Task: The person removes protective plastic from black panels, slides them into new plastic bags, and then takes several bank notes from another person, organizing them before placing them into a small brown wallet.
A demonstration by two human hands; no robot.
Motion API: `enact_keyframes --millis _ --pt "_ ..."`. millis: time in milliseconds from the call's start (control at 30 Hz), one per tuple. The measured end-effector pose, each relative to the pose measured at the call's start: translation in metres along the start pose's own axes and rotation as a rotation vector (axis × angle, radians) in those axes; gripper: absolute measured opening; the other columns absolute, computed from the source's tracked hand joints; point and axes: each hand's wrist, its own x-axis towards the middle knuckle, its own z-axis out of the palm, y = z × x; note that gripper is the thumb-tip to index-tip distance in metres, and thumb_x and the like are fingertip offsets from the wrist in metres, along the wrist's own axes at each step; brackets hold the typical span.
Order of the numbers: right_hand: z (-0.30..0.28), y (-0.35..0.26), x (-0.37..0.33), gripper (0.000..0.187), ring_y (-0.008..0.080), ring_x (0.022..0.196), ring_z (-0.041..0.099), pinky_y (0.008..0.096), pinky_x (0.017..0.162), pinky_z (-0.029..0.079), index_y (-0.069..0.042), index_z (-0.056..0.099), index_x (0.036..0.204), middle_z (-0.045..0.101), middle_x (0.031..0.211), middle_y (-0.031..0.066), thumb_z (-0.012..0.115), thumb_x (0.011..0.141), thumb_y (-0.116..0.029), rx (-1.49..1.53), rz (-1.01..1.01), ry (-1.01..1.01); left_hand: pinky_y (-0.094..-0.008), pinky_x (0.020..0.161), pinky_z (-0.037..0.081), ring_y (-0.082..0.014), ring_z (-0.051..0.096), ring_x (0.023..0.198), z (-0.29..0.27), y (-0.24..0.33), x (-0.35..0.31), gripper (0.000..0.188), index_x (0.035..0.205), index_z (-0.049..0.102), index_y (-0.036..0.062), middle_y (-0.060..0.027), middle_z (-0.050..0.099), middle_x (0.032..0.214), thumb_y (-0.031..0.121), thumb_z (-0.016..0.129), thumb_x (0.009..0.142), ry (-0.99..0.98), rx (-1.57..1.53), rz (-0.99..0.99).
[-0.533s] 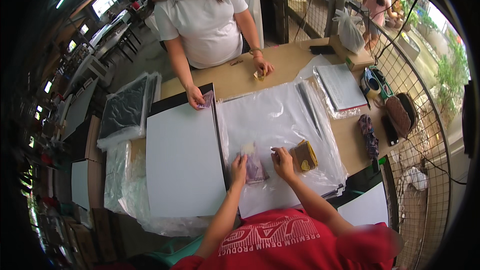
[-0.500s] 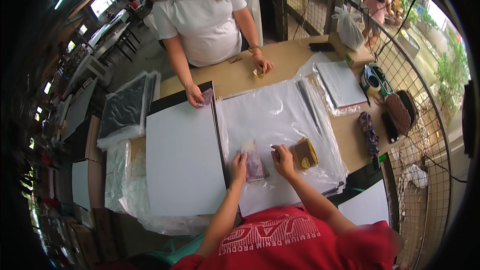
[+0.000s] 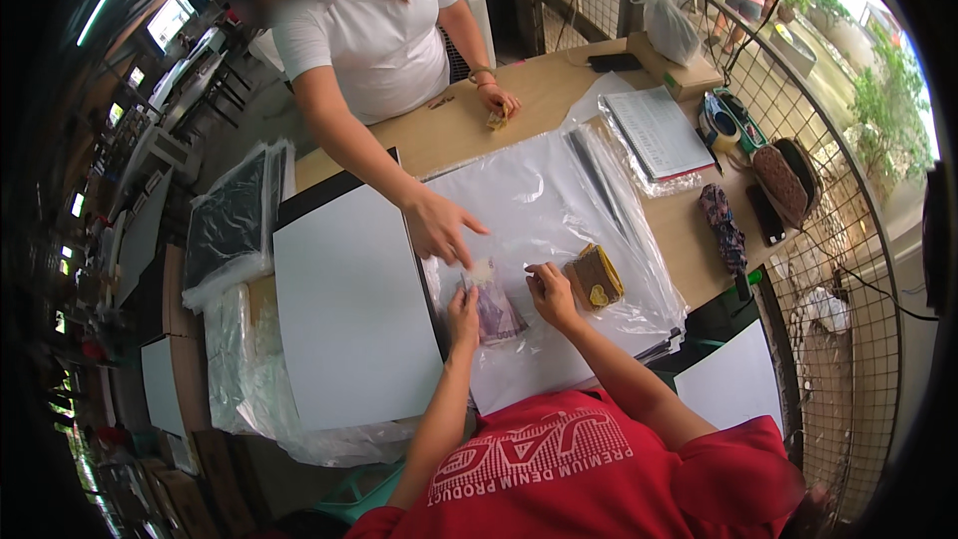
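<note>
Lying at the left, a large white sheet (image 3: 349, 309) borders the plastic-wrapped stack (image 3: 519, 205). Just to its right, a co-worker's hand (image 3: 444, 225) reaches in from the far side, fingers spread and pointing down toward the far end of the purple banknotes (image 3: 497, 314); whether a fingertip touches them I cannot tell. Next comes the person's left hand (image 3: 463, 317), thumb and fingers pinched on the notes' left edge, making it the nearer of the person's two hands. The notes lie over the stack, their long axis running from the far end, slightly left, to the near end, slightly right, so a short edge faces the co-worker. To their right and apart from them, the right hand (image 3: 551, 297) has its fingers bent and narrow; whether they hold anything I cannot tell. Just beside it, farther right, sits a brown wallet with yellow edging (image 3: 596, 277).
</note>
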Motion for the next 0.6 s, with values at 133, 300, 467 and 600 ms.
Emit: enact_keyframes --millis 133,300,467,600 --pt "0.001 0.003 0.000 0.012 0.0301 0.069 0.062 0.0379 0.063 0.049 -0.003 0.063 0.097 0.058 0.084 0.0149 0.063 0.085 -0.003 0.004 0.001 0.026 -0.0266 0.076 0.043 -0.0100 0.050 0.088 0.012 0.008 0.000 0.024 0.113 0.057 0.0031 -0.0021 0.058 0.101 0.021 0.055 0.096 0.041 -0.259 -0.019" --pt "0.003 0.004 -0.001 0.012 0.0278 0.068 0.061 0.0357 0.063 0.049 -0.003 0.064 0.098 0.059 0.084 0.0141 0.062 0.086 -0.004 0.025 0.017 0.033 -0.0370 0.094 0.044 -0.0207 0.055 0.107 0.018 0.027 0.027 0.044 0.131 0.048 0.0048 -0.0094 0.056 0.124 0.032 0.045 0.097 0.112 -0.349 -0.220" --pt "-0.002 0.008 0.004 0.015 0.0179 0.063 0.057 0.0301 0.060 0.046 -0.004 0.064 0.101 0.058 0.080 0.0095 0.063 0.086 -0.004 0.044 0.066 0.040 -0.0382 0.101 0.039 -0.0236 0.052 0.116 0.029 0.066 0.075 0.065 0.133 0.046 0.0013 -0.0116 0.055 0.127 0.053 0.031 0.096 0.004 -0.516 -0.334" --pt "-0.006 -0.014 0.008 0.019 0.0147 0.068 0.059 0.0274 0.062 0.051 -0.002 0.063 0.104 0.060 0.083 0.0078 0.062 0.085 0.000 0.171 0.133 -0.027 -0.0409 0.100 0.040 -0.0232 0.051 0.117 0.020 0.082 0.107 0.044 0.132 0.045 0.0117 -0.0086 0.056 0.124 0.039 0.042 0.098 -0.040 -0.458 -0.124"
